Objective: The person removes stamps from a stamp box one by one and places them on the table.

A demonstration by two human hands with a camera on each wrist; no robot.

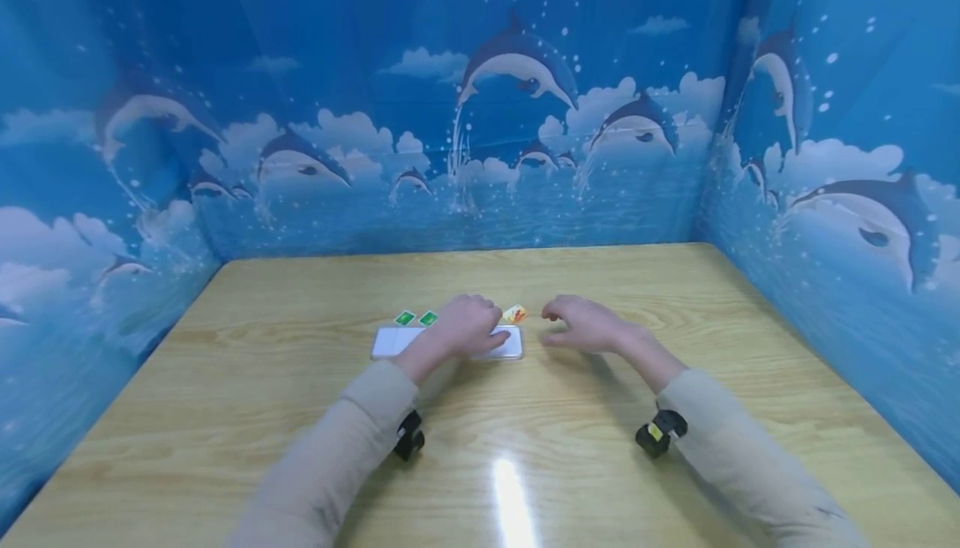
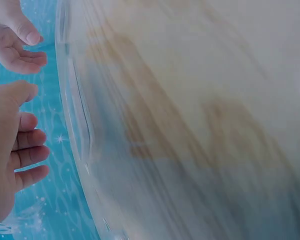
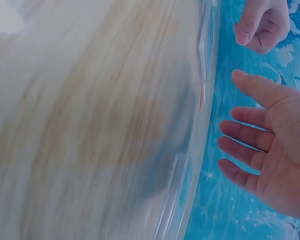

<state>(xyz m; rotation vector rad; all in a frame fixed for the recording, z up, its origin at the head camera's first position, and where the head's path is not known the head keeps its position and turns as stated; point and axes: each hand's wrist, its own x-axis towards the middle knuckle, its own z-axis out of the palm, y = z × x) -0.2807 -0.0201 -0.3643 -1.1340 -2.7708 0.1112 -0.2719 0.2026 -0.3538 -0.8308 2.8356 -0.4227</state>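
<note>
A long, flat white slab with rounded corners (image 1: 386, 342) lies across the table. Over its right half is my left hand (image 1: 467, 323), its fingers loosely bent and nothing between them. Just beyond the slab's right end, a small white card with an orange-red picture (image 1: 515, 314) lies near the left hand's knuckles. My right hand (image 1: 581, 325) hovers to the right of that card, fingers parted and relaxed, palm bare in the right wrist view. Behind the slab's left part lie two small green cards with white borders, one farther left (image 1: 405, 318) and one closer to the left hand (image 1: 428, 319).
The wood-grain table (image 1: 225, 415) reaches a blue curtain printed with dolphins (image 1: 337, 173) at the back and sides. Black wrist cameras sit under both forearms, one left (image 1: 408, 435) and one right (image 1: 662, 433). Light glares off the table's near middle.
</note>
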